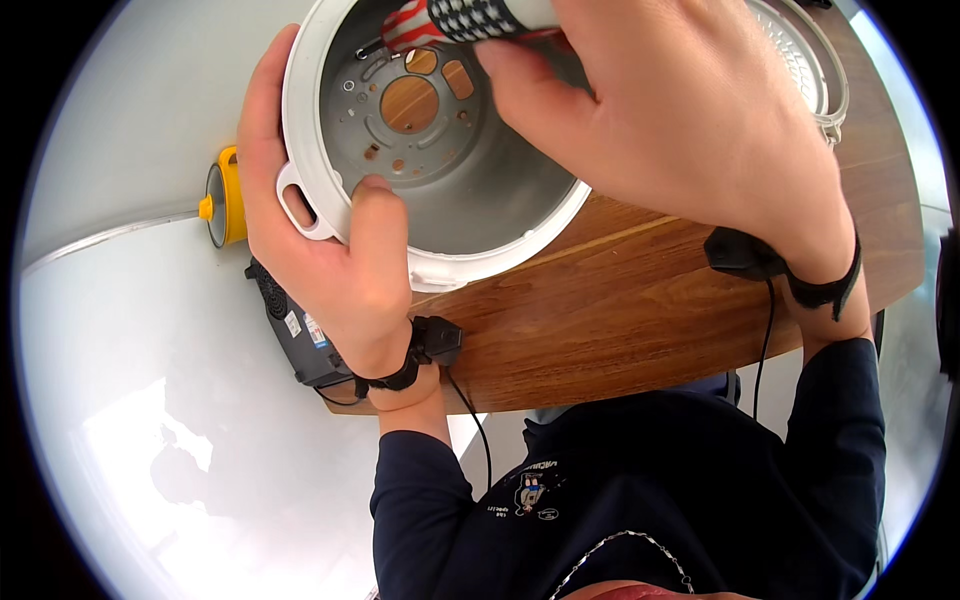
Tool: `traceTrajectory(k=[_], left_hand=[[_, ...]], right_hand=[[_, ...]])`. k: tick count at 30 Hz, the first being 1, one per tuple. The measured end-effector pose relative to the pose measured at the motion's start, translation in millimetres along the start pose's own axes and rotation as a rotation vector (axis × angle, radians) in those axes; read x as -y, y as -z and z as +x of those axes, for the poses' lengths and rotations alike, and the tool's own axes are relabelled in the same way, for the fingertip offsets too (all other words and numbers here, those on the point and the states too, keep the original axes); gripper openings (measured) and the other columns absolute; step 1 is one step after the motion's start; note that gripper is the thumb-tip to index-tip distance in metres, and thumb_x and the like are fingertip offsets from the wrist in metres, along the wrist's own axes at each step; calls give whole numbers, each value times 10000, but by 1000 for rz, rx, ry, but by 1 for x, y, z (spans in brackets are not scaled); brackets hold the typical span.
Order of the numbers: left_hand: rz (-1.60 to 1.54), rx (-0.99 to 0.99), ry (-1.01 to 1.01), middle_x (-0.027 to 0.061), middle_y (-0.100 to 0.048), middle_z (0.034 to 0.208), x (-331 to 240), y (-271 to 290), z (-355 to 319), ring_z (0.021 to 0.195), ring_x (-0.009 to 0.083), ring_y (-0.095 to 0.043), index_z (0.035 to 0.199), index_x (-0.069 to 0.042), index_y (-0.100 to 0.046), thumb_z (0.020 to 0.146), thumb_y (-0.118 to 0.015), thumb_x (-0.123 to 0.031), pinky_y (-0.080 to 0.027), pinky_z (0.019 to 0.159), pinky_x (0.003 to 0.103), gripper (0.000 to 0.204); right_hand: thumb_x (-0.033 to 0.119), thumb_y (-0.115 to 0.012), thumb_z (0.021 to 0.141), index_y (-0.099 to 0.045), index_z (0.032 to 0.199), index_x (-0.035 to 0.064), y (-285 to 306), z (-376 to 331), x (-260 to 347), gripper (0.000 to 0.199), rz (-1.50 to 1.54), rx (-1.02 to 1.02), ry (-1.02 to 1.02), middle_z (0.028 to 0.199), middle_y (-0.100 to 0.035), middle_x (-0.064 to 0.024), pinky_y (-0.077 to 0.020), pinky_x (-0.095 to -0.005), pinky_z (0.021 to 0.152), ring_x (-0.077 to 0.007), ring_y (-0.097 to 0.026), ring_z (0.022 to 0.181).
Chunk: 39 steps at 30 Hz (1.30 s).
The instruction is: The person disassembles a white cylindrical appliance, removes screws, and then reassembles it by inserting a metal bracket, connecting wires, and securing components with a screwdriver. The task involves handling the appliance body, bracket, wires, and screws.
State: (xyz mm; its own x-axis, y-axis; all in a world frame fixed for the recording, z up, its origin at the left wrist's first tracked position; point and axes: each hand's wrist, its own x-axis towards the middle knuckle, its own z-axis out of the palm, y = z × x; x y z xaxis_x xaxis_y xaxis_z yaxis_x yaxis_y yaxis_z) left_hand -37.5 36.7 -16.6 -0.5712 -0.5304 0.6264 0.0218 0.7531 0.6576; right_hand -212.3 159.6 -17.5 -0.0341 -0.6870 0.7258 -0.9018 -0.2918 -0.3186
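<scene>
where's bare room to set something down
Widest: the wooden tabletop between the white-rimmed shell and the dark shirt. Smaller: the strip between the right hand and the tabletop's right edge. Crowded: the left end, by the black device, and upper right, by the perforated part.

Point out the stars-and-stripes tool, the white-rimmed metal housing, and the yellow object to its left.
Stars-and-stripes tool (472,18): head view, on its patterned handle.
White-rimmed metal housing (468,215): head view, on its grey inner wall.
Yellow object (234,205): head view, on its yellow side.
</scene>
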Motion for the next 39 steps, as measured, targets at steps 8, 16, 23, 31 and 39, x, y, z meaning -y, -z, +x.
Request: traceTrajectory(k=[8, 16, 23, 31, 39], left_hand=[[12, 9, -15, 205, -609, 1386, -1, -1, -2, 1292, 286, -590, 1437, 84, -529, 672, -487, -59, -401, 1148, 373, 780], [-7, -14, 2, 206, -616, 1371, -5, -5, -3, 1283, 292, -594, 1438, 92, -524, 680, -491, -63, -398, 1150, 375, 774], [-6, -25, 11, 210, -617, 1369, -6, -6, -3, 1294, 293, -591, 1434, 93, -526, 681, -490, -63, -400, 1151, 378, 770], [-14, -25, 14, 220, -610, 1380, -5, -8, -2, 1300, 304, -588, 1434, 96, -525, 680, -483, -57, -401, 1154, 388, 771], [-17, -7, -20, 220, -609, 1380, -1, -4, 0, 1296, 301, -591, 1439, 92, -521, 683, -486, -59, -400, 1156, 390, 771]], right_hand=[[224, -756, 881, -604, 962, 7, -2, -1, 1, 277, 5, 4, 0, 722, -647, -104, -502, -354, 508, -257, -641, 600], [234, -754, 886, -609, 963, 6, -3, -2, 2, 281, 5, 10, -1, 722, -649, -102, -501, -348, 509, -250, -640, 599], [243, -752, 890, -613, 963, 5, -4, -1, 3, 285, 7, 12, 0, 722, -651, -99, -501, -344, 510, -243, -640, 598], [254, -749, 895, -618, 964, 5, -3, -3, 3, 290, 6, 14, -3, 722, -653, -97, -501, -339, 510, -236, -639, 597], [264, -747, 900, -623, 964, 4, -3, -2, 1, 295, 4, 13, -7, 722, -654, -94, -500, -333, 511, -229, -639, 596]])
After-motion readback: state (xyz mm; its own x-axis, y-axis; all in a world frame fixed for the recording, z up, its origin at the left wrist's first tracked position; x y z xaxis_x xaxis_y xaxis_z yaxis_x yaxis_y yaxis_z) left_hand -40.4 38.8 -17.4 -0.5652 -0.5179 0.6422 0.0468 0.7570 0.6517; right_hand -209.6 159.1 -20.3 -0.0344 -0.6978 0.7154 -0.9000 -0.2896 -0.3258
